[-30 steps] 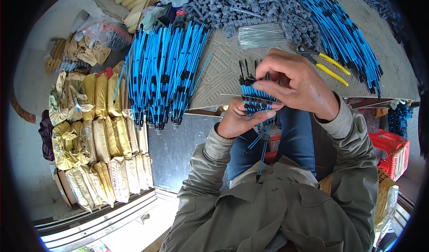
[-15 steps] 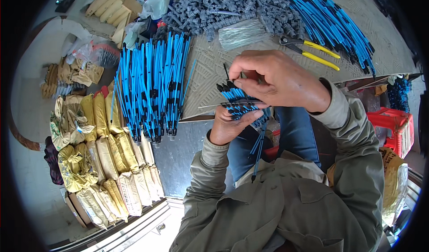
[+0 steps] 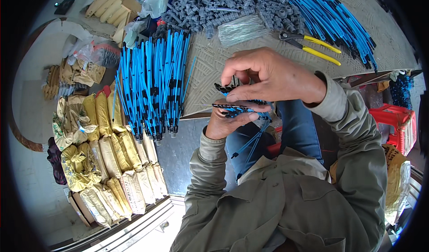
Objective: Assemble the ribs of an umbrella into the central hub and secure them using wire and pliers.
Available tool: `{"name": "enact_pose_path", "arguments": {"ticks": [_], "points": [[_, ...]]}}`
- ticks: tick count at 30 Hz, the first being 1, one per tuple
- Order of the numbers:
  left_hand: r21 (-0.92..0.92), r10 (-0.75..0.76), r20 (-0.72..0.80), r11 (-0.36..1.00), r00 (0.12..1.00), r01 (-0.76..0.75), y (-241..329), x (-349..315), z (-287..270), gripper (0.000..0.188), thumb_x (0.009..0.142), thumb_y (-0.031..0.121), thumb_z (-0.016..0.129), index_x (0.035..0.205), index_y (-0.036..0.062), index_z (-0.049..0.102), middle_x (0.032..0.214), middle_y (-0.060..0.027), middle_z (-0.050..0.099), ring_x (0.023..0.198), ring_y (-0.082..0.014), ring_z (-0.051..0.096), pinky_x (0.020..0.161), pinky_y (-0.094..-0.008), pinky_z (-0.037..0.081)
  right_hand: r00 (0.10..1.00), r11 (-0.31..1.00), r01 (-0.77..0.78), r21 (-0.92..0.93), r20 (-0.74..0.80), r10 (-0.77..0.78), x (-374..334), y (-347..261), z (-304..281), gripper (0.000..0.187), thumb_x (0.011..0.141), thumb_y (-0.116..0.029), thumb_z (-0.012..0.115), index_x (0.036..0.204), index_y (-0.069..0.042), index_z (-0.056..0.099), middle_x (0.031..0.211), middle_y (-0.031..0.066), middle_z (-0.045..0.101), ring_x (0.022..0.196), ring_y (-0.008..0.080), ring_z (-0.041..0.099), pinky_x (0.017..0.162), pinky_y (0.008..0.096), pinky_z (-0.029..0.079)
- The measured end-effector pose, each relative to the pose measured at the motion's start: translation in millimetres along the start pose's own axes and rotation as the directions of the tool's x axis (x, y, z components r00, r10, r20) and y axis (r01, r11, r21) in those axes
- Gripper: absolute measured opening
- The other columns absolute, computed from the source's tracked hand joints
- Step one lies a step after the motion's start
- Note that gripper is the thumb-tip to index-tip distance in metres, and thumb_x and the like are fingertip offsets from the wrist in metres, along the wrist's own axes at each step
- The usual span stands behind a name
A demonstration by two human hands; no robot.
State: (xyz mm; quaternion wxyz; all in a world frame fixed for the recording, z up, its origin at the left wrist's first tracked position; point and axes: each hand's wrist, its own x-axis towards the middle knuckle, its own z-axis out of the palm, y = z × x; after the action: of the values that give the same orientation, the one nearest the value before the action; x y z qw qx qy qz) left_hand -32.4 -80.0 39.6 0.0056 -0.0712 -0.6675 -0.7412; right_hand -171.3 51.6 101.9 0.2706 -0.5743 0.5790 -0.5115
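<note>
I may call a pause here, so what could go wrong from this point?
Blue strands hang below the small blue-and-black bundle in the grip of the left hand; they might slip out or tangle.
The thin wire sticking out to the left of the bundle could prick or snag.
The larger blue-and-black stack overhangs the front edge of the table, so a bump might knock pieces off.

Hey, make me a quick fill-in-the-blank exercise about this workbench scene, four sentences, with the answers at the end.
1. The left hand holds a bundle of thin, black-tipped strips coloured ____.
2. The pliers have handles coloured ____.
3. In the picture, the pliers lie to the ____ of the thin metal wires.
4. The heap of small plastic fittings is coloured ____.

Missing words: blue; yellow; right; grey.
</note>
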Motion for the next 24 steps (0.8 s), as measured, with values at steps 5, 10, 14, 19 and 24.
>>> {"name": "enact_pose_path", "arguments": {"ticks": [5,10,14,19,24], "points": [[0.029,0.02,0.014,0.999,1.0,-0.02,-1.4,1.5,1.0,0.017,0.078,0.0,0.065,0.096,-0.0012,0.066,0.096,-0.0082,0.066,0.089,-0.016,0.061,0.082,-0.0301,0.048,0.99,0.965,0.069,-0.254,-0.102,-0.097,0.5,-4.1,5.4,0.017,0.075,-0.008,0.068,0.09,-0.005,0.06,0.074,0.0039,0.053,0.058,0.0119,0.048,0.051,0.027,0.037],[0.047,-0.002,-0.133,0.999,0.991,0.008,1.5,-7.0,10.8,0.021,0.078,-0.001,0.066,0.098,-0.0007,0.065,0.094,-0.008,0.066,0.087,-0.0138,0.061,0.076,-0.0266,0.05,0.96,0.941,0.087,-0.326,-0.224,-0.166,-1.9,-7.3,13.3,0.017,0.075,-0.007,0.066,0.091,-0.005,0.061,0.073,0.0055,0.052,0.057,0.0165,0.049,0.051,0.0301,0.037],[0.017,-0.008,-0.172,1.0,0.985,0.011,5.7,-4.4,12.9,0.022,0.077,-0.003,0.065,0.099,-0.0001,0.064,0.091,-0.0074,0.067,0.086,-0.0126,0.061,0.073,-0.0248,0.05,0.954,0.94,0.139,-0.312,-0.211,-0.211,1.9,-2.0,9.1,0.017,0.077,-0.007,0.065,0.093,-0.004,0.062,0.071,0.0064,0.052,0.057,0.0178,0.049,0.05,0.0313,0.037],[-0.046,-0.081,-0.161,0.996,0.984,0.075,12.5,-2.4,13.9,0.021,0.076,-0.003,0.067,0.097,0.0009,0.065,0.088,-0.0059,0.066,0.082,-0.011,0.061,0.071,-0.0243,0.05,0.963,0.945,0.164,-0.285,-0.161,-0.215,0.9,-1.9,7.2,0.019,0.077,-0.007,0.064,0.095,-0.003,0.064,0.07,0.0073,0.051,0.057,0.0181,0.049,0.05,0.0321,0.036],[0.109,0.009,-0.169,0.994,0.986,0.009,4.6,-6.6,8.0,0.022,0.076,-0.001,0.068,0.097,0.0015,0.065,0.087,-0.005,0.066,0.08,-0.0101,0.06,0.071,-0.024,0.049,0.947,0.921,0.173,-0.35,-0.196,-0.253,1.6,-4.6,11.7,0.018,0.077,-0.008,0.065,0.094,-0.003,0.063,0.069,0.0067,0.051,0.055,0.0182,0.048,0.049,0.0324,0.036]]}}
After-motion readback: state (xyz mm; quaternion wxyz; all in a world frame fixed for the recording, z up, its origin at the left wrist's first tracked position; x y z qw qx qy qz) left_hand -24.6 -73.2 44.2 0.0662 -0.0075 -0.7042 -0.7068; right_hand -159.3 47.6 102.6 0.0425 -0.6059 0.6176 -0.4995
